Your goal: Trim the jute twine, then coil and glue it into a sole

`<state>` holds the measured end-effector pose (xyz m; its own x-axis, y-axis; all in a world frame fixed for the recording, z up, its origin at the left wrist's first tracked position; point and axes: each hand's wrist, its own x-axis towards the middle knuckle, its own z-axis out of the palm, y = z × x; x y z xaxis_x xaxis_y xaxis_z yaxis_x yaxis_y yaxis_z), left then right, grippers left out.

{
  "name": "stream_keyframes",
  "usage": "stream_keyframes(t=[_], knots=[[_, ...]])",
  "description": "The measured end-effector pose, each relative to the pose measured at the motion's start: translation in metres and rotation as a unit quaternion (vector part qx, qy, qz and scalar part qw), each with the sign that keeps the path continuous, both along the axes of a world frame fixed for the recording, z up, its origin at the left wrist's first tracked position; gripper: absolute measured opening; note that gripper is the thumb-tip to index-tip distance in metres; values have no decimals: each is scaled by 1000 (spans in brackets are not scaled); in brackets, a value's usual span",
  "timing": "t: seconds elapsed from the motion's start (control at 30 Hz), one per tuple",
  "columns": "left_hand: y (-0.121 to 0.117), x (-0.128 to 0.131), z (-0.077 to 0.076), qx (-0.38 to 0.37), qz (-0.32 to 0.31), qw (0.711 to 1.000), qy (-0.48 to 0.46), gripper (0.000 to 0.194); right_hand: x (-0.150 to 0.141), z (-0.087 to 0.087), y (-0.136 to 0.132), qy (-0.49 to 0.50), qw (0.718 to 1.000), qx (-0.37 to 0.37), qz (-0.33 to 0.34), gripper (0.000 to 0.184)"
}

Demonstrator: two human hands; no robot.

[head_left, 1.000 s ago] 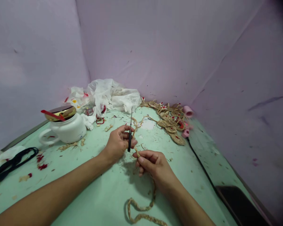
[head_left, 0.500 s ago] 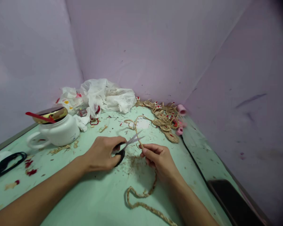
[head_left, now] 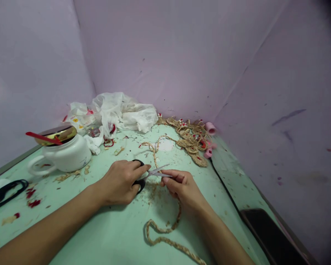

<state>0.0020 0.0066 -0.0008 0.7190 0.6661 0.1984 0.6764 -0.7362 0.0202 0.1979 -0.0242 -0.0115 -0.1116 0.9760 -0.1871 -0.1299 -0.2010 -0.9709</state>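
Note:
My left hand (head_left: 123, 181) has its fingers through the black handles of a pair of scissors (head_left: 151, 173), whose blades point right and stand slightly apart. Their tips reach the fingertips of my right hand (head_left: 183, 187), which pinches a braided straw cord (head_left: 165, 240). From that pinch one length of cord runs away across the table, and the other hangs and curves toward the near edge. Whether the cord lies between the blades is hard to see. Coiled braided pieces with red and white beads (head_left: 191, 143) lie beyond my right hand.
A white mug (head_left: 68, 156) with a gold lid and red stick stands at left, near crumpled white plastic bags (head_left: 124, 112). At right are a pink tool (head_left: 209, 151) with a black cable and a dark phone-like slab (head_left: 270, 233). Fibre scraps litter the green table (head_left: 105, 235).
The scissors have swung lower, and their blades have come closer together and nearer to my right fingertips. My right hand still pinches the cord. The view has shifted slightly.

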Motion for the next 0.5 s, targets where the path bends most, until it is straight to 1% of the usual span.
stream_keyframes(t=[0.2,0.3,0.43,0.5], knots=[[1,-2,0,3,-11,1000,23,51,0,2,0,-1,1000,1,10,26],[3,-3,-3,6,-16,999,28,52,0,4,0,-8,1000,7,15,24],[5,-5,-8,6,-21,1000,17,49,0,5,0,-3,1000,9,14,15],[5,-6,-9,-5,-28,1000,-3,49,0,6,-1,5,1000,5,10,14]])
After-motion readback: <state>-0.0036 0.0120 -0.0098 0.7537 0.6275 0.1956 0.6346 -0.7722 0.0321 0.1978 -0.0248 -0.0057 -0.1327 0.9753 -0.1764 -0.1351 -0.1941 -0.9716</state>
